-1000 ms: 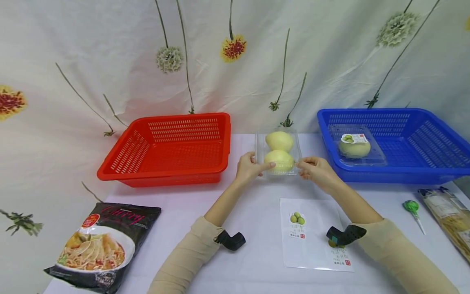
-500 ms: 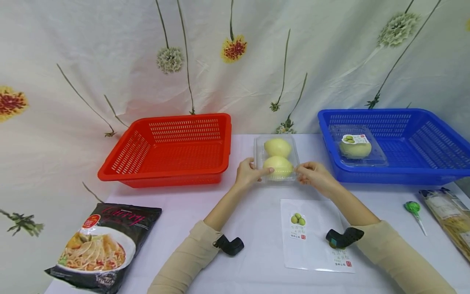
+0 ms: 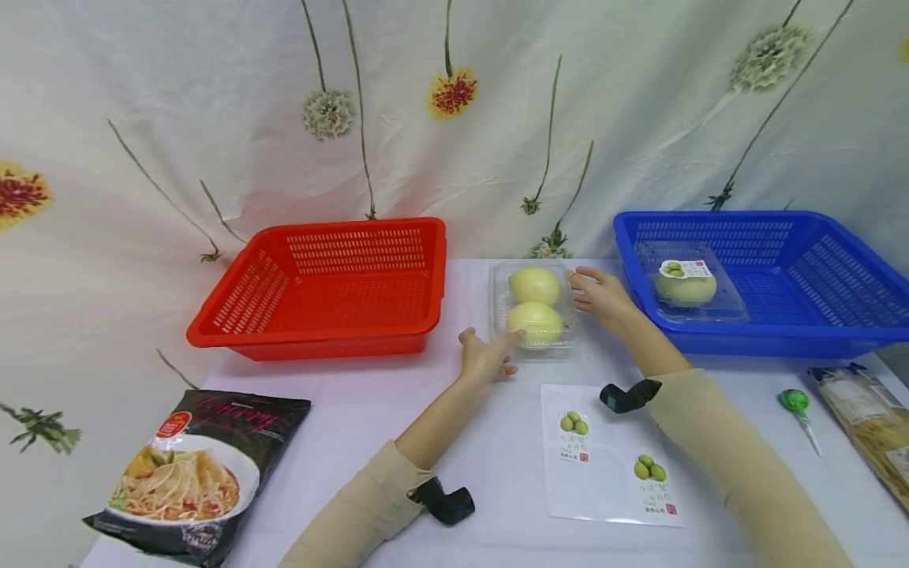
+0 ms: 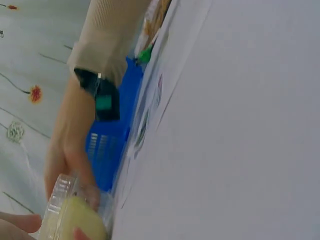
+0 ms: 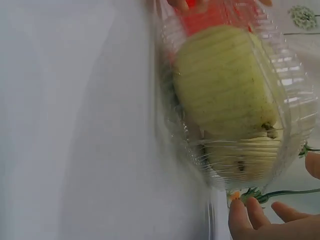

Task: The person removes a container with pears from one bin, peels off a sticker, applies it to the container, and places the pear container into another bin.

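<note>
In the head view, two yellow fruits (image 3: 534, 324) sit in a clear box (image 3: 501, 300) between the red basket (image 3: 355, 345) and blue basket (image 3: 767, 339); the left wrist view shows just one. The left hand (image 3: 486, 360) and right hand (image 3: 601, 298) are by the box, fingers apart.

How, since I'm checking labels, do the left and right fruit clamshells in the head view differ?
The left clamshell shows no label; the right clamshell, inside the blue basket, bears a white label. The left clamshell shows two yellowish fruits, the right clamshell one. Both are clear plastic.
</note>
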`<state>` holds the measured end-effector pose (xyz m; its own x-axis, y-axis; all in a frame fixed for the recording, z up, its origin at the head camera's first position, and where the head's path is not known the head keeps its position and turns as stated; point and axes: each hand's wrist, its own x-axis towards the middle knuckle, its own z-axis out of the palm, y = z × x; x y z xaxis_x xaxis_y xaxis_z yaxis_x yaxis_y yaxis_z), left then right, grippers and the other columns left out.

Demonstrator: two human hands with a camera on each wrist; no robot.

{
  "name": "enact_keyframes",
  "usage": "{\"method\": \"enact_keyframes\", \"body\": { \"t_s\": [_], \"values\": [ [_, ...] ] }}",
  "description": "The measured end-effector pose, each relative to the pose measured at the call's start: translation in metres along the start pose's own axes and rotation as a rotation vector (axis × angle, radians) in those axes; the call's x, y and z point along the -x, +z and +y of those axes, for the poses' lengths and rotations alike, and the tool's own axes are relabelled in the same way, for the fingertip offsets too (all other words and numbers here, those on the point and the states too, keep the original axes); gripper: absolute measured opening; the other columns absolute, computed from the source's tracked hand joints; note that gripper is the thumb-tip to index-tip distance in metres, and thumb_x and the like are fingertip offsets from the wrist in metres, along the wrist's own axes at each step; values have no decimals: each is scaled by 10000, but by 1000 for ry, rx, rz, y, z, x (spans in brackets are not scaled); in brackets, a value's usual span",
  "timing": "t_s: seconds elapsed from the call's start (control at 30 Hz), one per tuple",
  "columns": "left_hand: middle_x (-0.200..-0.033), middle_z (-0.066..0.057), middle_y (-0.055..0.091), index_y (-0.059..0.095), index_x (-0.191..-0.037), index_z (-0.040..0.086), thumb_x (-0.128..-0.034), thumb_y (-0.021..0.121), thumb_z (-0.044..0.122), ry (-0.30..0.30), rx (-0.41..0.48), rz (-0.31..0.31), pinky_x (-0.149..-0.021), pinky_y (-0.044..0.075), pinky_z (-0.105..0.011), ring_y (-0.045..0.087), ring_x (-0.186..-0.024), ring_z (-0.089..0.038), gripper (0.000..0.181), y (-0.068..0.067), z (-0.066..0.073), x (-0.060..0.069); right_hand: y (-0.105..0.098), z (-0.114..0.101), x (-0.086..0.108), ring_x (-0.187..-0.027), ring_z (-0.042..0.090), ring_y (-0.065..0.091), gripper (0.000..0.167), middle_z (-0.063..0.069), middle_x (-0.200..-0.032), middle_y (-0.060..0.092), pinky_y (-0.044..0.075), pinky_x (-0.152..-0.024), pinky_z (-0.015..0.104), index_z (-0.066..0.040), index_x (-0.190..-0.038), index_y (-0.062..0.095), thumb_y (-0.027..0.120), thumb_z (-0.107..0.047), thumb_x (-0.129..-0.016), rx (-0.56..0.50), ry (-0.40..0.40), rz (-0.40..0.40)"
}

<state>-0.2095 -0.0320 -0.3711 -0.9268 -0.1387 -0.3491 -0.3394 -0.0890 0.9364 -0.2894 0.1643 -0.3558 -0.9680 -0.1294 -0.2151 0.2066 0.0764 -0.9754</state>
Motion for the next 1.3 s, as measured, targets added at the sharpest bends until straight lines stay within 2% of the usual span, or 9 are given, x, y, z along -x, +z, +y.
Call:
{"method": "enact_keyframes", "body": {
  "t_s": [0.07,0.17,0.33,0.47,0.6,0.9,1.07,1.2,1.3],
  "values": [
    [-1078,-221,479,120,-1431,-14,-784,746,138,-100,141,-23,-564,546,-267,538,-652,-202,913,3,-3,6,1,0,-8,-1363,388,263,690,244,-1508,209,265,-1106,430,-50,-1510,98,461,-315,-986,-25,-12,17],
    [-1018,-159,485,182,-1386,-49,-802,728,92,-159,270,-44,-680,561,-302,581,-707,-188,812,8,-8,14,1,2,-17,-1371,383,237,679,223,-1518,203,243,-1116,429,-66,-1512,113,452,-329,-986,-41,-23,38],
    [-906,-125,567,368,-1143,-52,-837,674,24,-103,402,-64,-867,516,-339,647,-815,-202,440,17,-16,20,2,7,-29,-1390,358,200,641,198,-1523,218,196,-1135,409,-67,-1510,135,437,-297,-994,-103,-29,17],
    [-894,-132,582,440,-973,2,-860,642,12,-92,455,-87,-927,482,-374,641,-940,-273,232,22,-18,22,4,9,-35,-1417,300,147,612,155,-1535,215,154,-1148,380,-60,-1505,162,449,-231,-991,-171,-32,-3],
    [-900,-148,606,445,-922,16,-855,648,8,-60,457,-76,-908,493,-378,652,-903,-256,214,25,-16,22,7,7,-38,-1428,259,114,607,123,-1551,183,148,-1149,363,-37,-1498,170,463,-159,-980,-210,-39,-2],
    [-791,-82,547,365,-951,10,-808,679,-45,53,530,78,-652,530,-222,581,-604,-101,349,22,-8,16,8,5,-26,-1408,301,177,620,156,-1540,183,209,-1134,380,-57,-1504,159,464,-138,-970,-239,-14,67],
    [-795,-40,450,355,-1092,7,-792,711,18,164,439,179,-559,445,-176,489,-558,-84,466,19,-4,8,15,7,-6,-1392,275,246,618,157,-1524,218,279,-1105,328,-52,-1495,205,493,-149,-956,-293,-3,216],
    [-845,-30,396,399,-1216,-34,-786,710,63,305,298,256,-620,391,-183,420,-693,-109,539,17,1,-1,26,7,13,-1371,250,298,613,137,-1516,229,338,-1063,274,-52,-1489,223,504,-161,-955,-372,15,357],
    [-868,-37,397,439,-1260,-92,-788,675,74,423,173,324,-690,360,-214,392,-773,-141,553,16,4,-8,32,6,27,-1350,223,310,609,118,-1518,216,355,-1045,249,-45,-1493,189,476,-157,-967,-419,33,403]
  ]
}}
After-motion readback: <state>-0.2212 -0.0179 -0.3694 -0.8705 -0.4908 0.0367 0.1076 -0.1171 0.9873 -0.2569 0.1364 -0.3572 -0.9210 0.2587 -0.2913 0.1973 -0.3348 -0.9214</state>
